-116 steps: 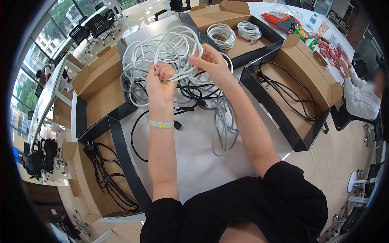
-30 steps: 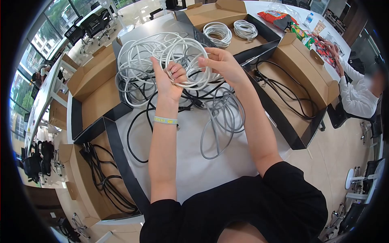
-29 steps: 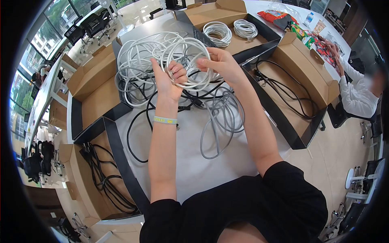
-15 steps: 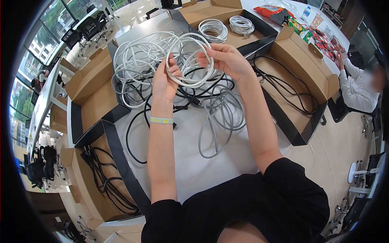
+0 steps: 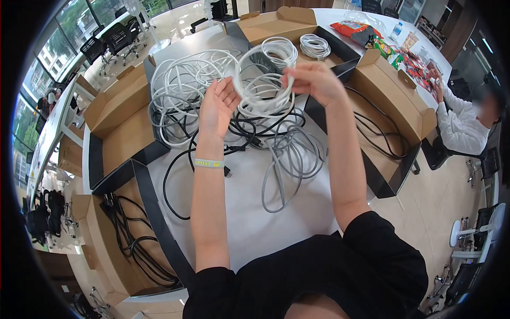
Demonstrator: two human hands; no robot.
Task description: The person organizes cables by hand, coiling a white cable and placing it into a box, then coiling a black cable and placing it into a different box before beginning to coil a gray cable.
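My right hand [image 5: 317, 84] pinches the right side of a coiled white cable [image 5: 260, 101], which hangs in loose rings above the table and is partly blurred. At the coil's left side is my left hand [image 5: 218, 106], palm up with fingers apart and holding nothing. Beneath and to the left lies a tangled heap of white cables [image 5: 178, 80]. A loosely looped grey cable [image 5: 281, 183] rests nearer to me, below my right hand. Black cables [image 5: 168, 183] with plugs run under and around the heap.
Open cardboard boxes ring the table [image 5: 239, 228]. The far box [image 5: 276, 21] contains two white coils; black cables lie in the right box [image 5: 388, 87] and the lower-left box [image 5: 101, 239]. Another box [image 5: 119, 114] stands at left. A person in white [image 5: 462, 125] sits at right near snack bags [image 5: 356, 32].
My left hand has let go of the coil and opened. My right hand has shifted slightly right with the coil, which has also moved right and away from my left palm.
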